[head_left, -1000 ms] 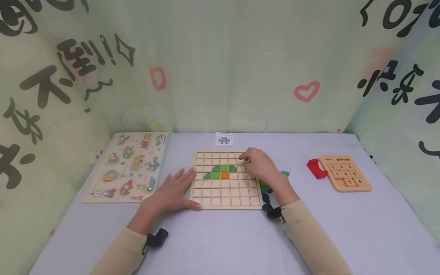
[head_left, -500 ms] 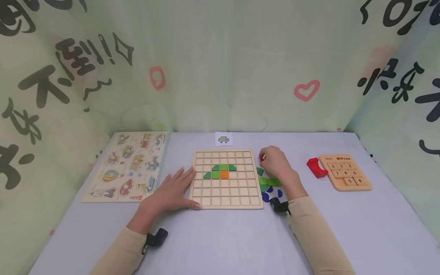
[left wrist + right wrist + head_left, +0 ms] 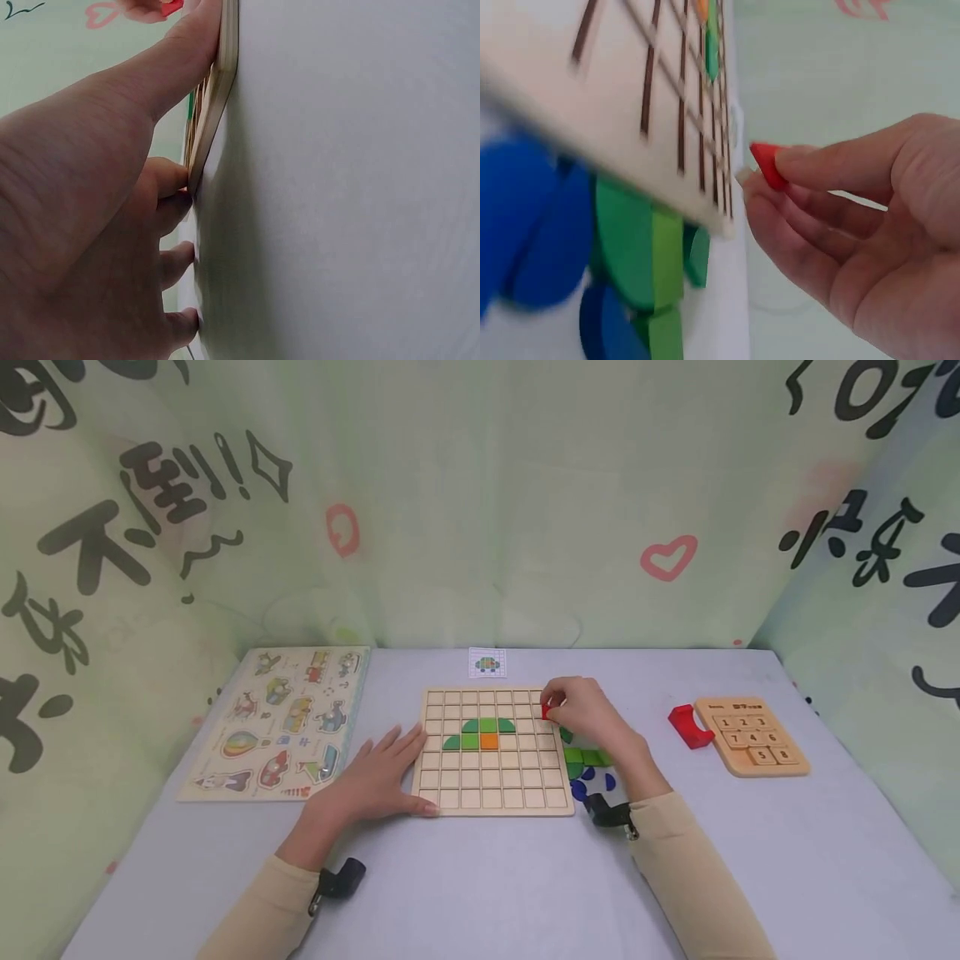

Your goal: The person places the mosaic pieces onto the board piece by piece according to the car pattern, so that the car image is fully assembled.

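One small red piece point(image 3: 546, 712) sits pinched between the fingertips of my right hand point(image 3: 588, 714), held over the far right corner of the wooden grid board point(image 3: 491, 789). My left hand point(image 3: 375, 781) lies flat with straight fingers, pressed against the board's left edge on the counter point(image 3: 487, 885). Four green pieces and an orange one point(image 3: 489, 742) fill cells mid-board. Loose green and blue pieces point(image 3: 588, 770) lie just beside the board's right edge, under my wrist.

Pale matt wooden grid board point(image 3: 493, 777) on a smooth grey table point(image 3: 480, 885).
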A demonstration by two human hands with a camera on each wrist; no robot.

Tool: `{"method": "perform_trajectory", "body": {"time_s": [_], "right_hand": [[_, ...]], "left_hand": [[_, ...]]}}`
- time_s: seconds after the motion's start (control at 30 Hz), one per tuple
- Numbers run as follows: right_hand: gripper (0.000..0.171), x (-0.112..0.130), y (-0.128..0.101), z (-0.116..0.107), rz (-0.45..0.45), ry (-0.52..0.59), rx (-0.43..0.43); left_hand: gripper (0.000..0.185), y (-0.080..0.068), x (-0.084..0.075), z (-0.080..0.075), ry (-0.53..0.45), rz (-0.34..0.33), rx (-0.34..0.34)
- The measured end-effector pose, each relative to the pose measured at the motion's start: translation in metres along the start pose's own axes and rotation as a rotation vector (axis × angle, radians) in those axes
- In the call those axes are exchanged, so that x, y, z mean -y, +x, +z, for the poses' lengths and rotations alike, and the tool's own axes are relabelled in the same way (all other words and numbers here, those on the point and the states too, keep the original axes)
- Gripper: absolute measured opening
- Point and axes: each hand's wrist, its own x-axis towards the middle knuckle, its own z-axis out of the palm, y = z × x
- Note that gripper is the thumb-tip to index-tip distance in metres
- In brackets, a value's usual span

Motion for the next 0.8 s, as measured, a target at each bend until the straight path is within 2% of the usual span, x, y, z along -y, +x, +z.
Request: {"method": "perform_trajectory", "body": {"time_s": [0.1, 0.23, 0.4, 0.6, 0.8], "right_hand": [[0.015, 0.015, -0.003, 0.005, -0.050, 0.037, 0.044], [0.012, 0.029, -0.005, 0.019, -0.087, 0.034, 0.079], [0.012, 0.039, -0.007, 0.035, -0.099, 0.054, 0.056], [0.013, 0.042, -0.010, 0.044, -0.122, -0.039, -0.002], [0.014, 0.046, -0.014, 0.046, -0.157, -0.068, 0.057]], "left_hand": [[0.120, 0.000, 0.000, 0.000, 0.000, 0.000, -0.003], [0.120, 0.001, 0.000, 0.000, -0.002, -0.006, -0.001], [0.120, 0.001, 0.000, 0.001, 0.001, -0.013, 0.004], [0.120, 0.001, 0.001, 0.001, -0.005, -0.002, -0.003], [0.120, 0.001, 0.003, 0.002, -0.003, 0.006, -0.006]]}}
